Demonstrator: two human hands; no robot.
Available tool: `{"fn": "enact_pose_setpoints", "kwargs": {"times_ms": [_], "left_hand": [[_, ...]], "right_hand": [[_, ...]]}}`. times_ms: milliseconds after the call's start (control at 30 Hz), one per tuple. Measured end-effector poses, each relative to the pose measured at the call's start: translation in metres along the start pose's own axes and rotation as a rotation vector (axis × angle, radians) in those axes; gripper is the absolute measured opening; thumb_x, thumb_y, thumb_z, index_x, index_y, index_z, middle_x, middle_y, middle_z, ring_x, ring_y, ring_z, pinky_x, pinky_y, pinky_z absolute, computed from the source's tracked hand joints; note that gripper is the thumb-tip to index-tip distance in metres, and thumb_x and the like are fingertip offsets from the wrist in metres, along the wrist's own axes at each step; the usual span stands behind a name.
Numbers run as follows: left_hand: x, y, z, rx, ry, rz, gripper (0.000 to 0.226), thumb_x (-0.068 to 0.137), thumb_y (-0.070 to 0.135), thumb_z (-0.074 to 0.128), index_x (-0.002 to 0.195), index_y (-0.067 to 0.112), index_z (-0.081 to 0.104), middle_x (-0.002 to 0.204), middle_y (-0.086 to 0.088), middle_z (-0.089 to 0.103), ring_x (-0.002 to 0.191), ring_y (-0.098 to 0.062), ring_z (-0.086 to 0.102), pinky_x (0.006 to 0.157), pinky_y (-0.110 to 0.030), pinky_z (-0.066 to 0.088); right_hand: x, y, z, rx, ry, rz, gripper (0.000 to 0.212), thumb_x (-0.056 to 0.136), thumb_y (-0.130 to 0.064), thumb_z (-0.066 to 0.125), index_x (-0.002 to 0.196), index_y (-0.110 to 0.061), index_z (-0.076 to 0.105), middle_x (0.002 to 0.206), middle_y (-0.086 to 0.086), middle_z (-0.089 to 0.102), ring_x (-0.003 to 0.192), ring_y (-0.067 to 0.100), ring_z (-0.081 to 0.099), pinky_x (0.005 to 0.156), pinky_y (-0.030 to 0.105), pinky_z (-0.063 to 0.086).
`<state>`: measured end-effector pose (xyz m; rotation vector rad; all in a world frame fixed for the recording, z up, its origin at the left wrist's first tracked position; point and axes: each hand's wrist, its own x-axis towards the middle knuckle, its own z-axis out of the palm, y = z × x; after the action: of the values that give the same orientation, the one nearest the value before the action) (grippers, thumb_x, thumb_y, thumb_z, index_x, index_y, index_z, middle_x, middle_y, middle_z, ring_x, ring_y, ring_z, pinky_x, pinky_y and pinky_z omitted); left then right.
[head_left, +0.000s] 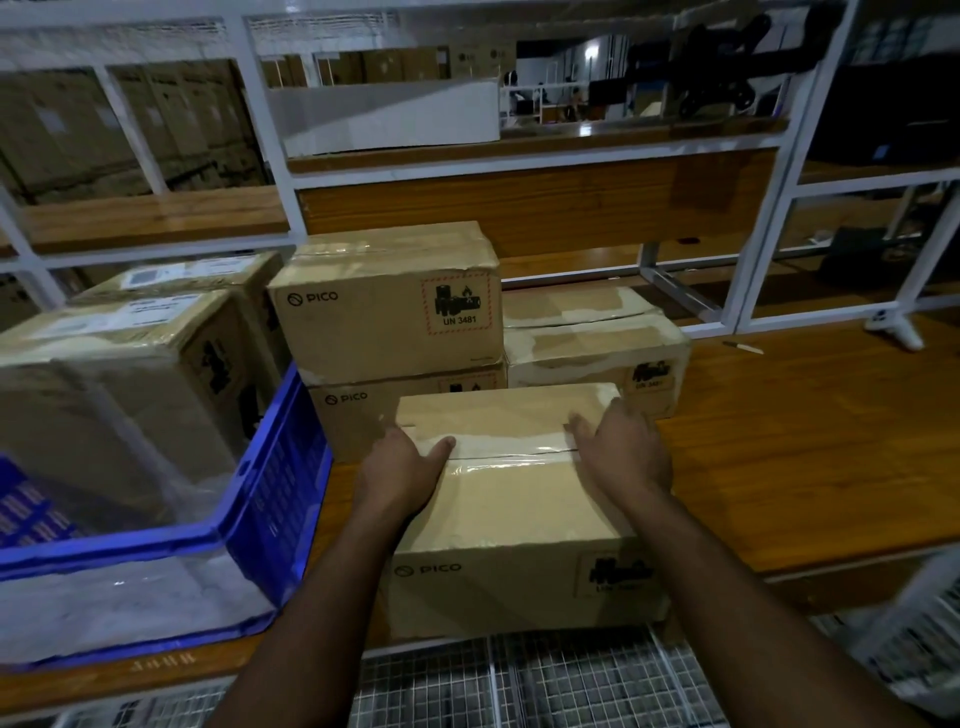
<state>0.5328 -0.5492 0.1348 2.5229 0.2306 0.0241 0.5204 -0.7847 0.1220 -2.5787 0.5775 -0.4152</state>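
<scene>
While the tape-sealed brown cardboard box (519, 519) sits at the near edge of the wooden table (805, 441), the left hand (400, 467) grips its top-left edge and the right hand (623, 452) lies flat on top, so lifting likely needs a right-side grip.

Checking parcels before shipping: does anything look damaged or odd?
Yes. The front box has wrinkled, whitish tape along its top seam, and the right rear box shows pale patches where its cardboard skin has torn away.
</scene>
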Motion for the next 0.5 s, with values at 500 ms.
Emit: {"fn": "enact_pose_setpoints", "kwargs": {"times_ms": [500], "left_hand": [[-0.062,-0.005,-0.014,-0.374,0.426,0.214,0.057,0.089,0.05,0.07,0.137,0.026,0.051,0.107,0.02,0.055,0.096,-0.003,0.054,0.076,-0.025,0.043]], "right_hand": [[-0.039,0.008,-0.027,0.262,0.311,-0.138,0.084,0.093,-0.059,0.054,0.156,-0.02,0.015,0.148,0.017,0.039,0.131,0.032,0.044,0.102,0.045,0.047]]}}
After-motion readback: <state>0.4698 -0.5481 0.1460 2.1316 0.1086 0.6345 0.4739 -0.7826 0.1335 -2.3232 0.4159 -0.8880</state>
